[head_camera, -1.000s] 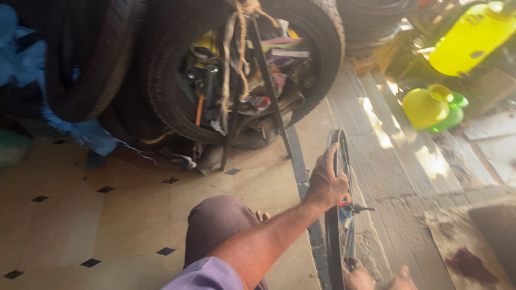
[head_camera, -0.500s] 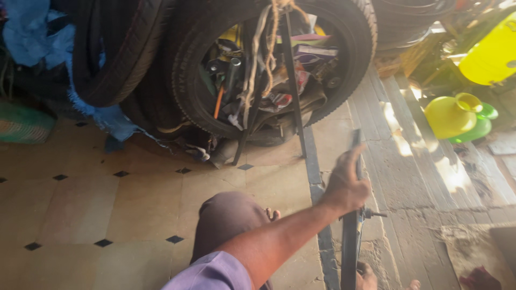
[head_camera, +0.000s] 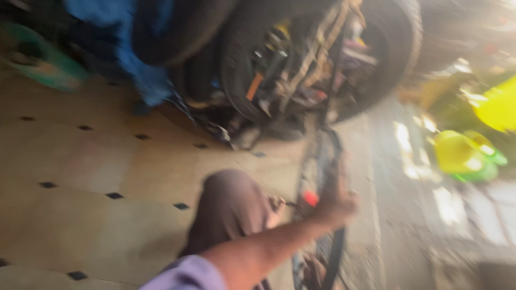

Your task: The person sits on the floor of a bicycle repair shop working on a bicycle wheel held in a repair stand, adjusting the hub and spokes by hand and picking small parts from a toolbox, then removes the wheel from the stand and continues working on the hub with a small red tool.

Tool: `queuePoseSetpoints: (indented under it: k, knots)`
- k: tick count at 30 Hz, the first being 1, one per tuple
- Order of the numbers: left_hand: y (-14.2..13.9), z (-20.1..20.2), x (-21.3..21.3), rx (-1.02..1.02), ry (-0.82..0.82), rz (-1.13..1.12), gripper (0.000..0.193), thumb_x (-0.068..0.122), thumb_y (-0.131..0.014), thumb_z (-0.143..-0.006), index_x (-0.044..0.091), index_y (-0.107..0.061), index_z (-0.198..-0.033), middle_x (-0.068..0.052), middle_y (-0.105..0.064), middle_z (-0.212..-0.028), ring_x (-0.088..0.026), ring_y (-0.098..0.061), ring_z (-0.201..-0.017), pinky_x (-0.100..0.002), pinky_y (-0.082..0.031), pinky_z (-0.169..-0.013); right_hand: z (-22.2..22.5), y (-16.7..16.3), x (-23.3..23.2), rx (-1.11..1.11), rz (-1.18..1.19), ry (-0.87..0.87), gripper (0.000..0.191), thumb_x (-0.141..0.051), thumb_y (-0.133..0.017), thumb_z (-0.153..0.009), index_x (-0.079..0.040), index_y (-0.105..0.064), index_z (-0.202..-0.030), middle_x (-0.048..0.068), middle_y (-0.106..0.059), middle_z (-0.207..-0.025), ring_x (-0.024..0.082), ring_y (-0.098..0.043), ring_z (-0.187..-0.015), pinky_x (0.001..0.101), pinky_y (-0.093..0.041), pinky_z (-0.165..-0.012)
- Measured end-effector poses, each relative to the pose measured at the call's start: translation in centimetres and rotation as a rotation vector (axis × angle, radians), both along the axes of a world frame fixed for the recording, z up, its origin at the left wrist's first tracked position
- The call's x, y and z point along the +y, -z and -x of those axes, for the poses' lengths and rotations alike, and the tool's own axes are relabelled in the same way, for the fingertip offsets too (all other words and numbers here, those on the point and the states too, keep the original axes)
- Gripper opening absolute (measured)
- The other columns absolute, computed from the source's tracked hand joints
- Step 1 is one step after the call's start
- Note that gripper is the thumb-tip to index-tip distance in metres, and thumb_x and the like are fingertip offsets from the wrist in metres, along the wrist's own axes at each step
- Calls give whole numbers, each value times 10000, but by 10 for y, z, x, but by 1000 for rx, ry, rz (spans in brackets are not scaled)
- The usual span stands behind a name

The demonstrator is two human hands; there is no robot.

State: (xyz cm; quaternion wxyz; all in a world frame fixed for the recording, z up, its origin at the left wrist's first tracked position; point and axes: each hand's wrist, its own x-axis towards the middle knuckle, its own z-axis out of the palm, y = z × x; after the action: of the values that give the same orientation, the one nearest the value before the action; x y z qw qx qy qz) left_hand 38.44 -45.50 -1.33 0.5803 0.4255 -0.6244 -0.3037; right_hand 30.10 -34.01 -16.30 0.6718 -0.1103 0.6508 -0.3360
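Note:
The picture is badly motion-blurred. My left hand (head_camera: 336, 207) is closed on the rim of a thin bicycle wheel (head_camera: 321, 156), which stands upright on the floor just right of my bent knee (head_camera: 231, 209) in brown trousers. A small red spot (head_camera: 310, 197) shows on the wheel beside my fingers. My forearm runs up from a purple sleeve at the bottom edge. A blurred skin-coloured shape at the wheel's foot cannot be made out. My right hand is out of view.
Large car tyres (head_camera: 400, 59) stuffed with tools and straps lean at the back. A blue cloth (head_camera: 145, 75) and a green object (head_camera: 43, 64) lie at the left. Yellow-green plastic pots (head_camera: 459, 156) and a yellow container (head_camera: 500, 104) stand at the right. The floor is beige tile (head_camera: 80, 172).
The view has swung and blurred. My left hand stays on the wheel rim, now lower and further right in view, and the wheel has tilted slightly.

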Motion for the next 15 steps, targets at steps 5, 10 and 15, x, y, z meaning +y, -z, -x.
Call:
queuePoseSetpoints:
  k: [5, 10, 15]
  knots:
    - [0, -52, 69, 95, -31, -360, 1037, 215, -741, -769, 13, -143, -1592, -252, -473, -1466, -359, -485, -1378, -410, -346, -1164, -7, -29, 27, 6, -19, -132, 432, -399, -681, -960, -84, -614, -1248, 38, -548, -699, 181, -524, -548, 335, -402, -478]
    - [-17, -105, 103, 217, -57, -273, 845, 137, -703, -753, -17, -349, -1505, -222, -577, -1352, -349, -591, -1248, -427, -438, -1100, -33, -70, 29, 513, 190, -585, 566, -450, -596, -944, -68, -647, -1359, 111, -748, -878, 206, -659, -693, 372, -526, -585]
    - [-21, -137, 115, 125, -9, -465, 820, 130, -680, -729, 35, -382, -1487, -148, -649, -1186, -283, -662, -1063, -382, -515, -967, -19, -125, -5, 692, 372, -719, 685, -560, -685, -871, -60, -655, -1338, 106, -784, -1014, 196, -759, -829, 349, -607, -677]
